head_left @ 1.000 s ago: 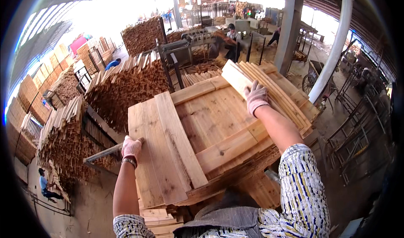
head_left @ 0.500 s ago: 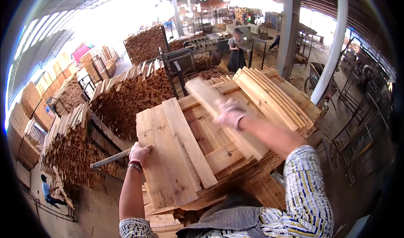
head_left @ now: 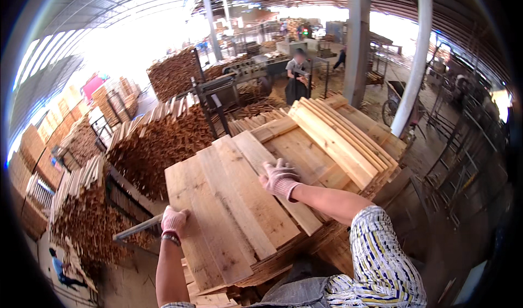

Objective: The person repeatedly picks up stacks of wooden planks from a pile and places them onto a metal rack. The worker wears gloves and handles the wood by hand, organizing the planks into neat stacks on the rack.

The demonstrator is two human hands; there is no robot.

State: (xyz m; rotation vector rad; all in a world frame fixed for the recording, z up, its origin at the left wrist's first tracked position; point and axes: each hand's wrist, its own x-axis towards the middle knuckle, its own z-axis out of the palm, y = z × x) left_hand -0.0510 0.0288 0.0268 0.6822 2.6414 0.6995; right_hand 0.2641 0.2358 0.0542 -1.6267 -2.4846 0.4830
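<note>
Pale wooden boards lie side by side across the top of a stack before me. My right hand (head_left: 280, 179), in a pinkish knitted glove, rests on a narrow board (head_left: 289, 199), its fingers spread over the face. Left of that lie wider planks, among them a knotty plank (head_left: 245, 199) with a dark streak beside it. At the stack's left side, my gloved left hand (head_left: 174, 221) grips the edge of the outermost board (head_left: 199, 226); its fingertips are hidden. Right of my right hand, several overlapping boards (head_left: 338, 144) lie piled on the same stack.
A metal bar (head_left: 136, 226) sticks out beside my left hand. Tall piles of wood strips (head_left: 158, 144) stand to the left. A person (head_left: 297, 76) stands beyond the stack, and another person (head_left: 62, 267) is at the lower left. A grey pillar (head_left: 357, 46) and white pole (head_left: 417, 63) rise at right.
The narrow board, earlier raised and tilted in my right hand, now lies next to the planks on the left. My right hand has loosened and spread on it; the left stays at the edge.
</note>
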